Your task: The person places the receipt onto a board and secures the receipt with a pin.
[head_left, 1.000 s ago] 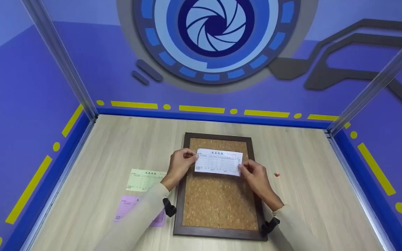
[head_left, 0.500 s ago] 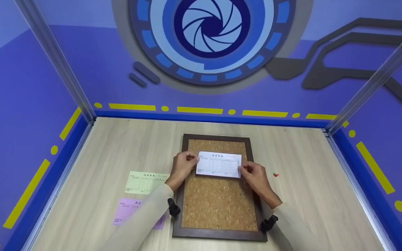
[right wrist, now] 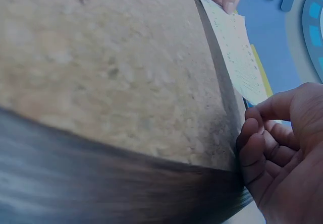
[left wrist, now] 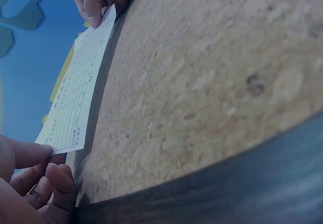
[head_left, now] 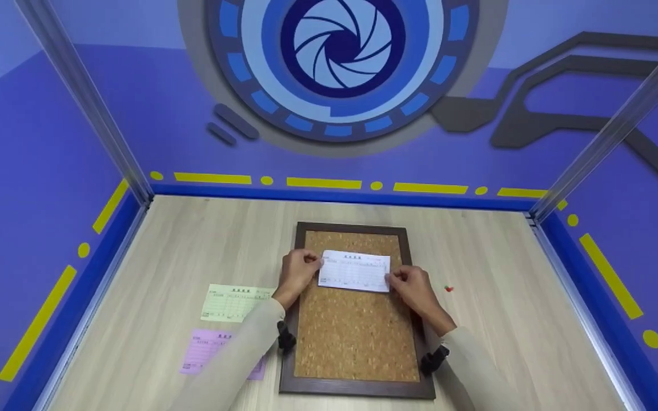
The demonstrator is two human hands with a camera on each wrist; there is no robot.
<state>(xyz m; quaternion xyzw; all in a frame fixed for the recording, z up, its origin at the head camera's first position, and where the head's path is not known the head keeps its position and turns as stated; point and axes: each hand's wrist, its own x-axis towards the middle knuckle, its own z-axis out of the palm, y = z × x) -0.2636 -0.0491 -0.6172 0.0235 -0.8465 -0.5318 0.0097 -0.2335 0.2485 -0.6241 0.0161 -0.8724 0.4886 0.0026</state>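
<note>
Both hands hold a white printed form [head_left: 354, 272] by its two short sides, over the upper part of a cork board [head_left: 357, 337] with a dark brown frame. My left hand [head_left: 297, 274] pinches the left edge between thumb and fingers. At the opposite edge, my right hand [head_left: 416, 288] pinches the lower right part. In the left wrist view the form [left wrist: 81, 82] stands slightly off the cork, with a shadow beneath it. The right wrist view shows the right thumb and index finger at the form's corner [right wrist: 247, 77].
Left of the board lie a green form [head_left: 232, 302] and, nearer, a purple form [head_left: 206, 351], partly covered by the left sleeve. A small red and green item [head_left: 449, 289], too small to identify, lies on the table [head_left: 512, 319] to the right. Blue panels [head_left: 249, 160] enclose the table.
Both hands keep their pinch on the white form, which has shifted slightly down the board. The head view has also drifted a little.
</note>
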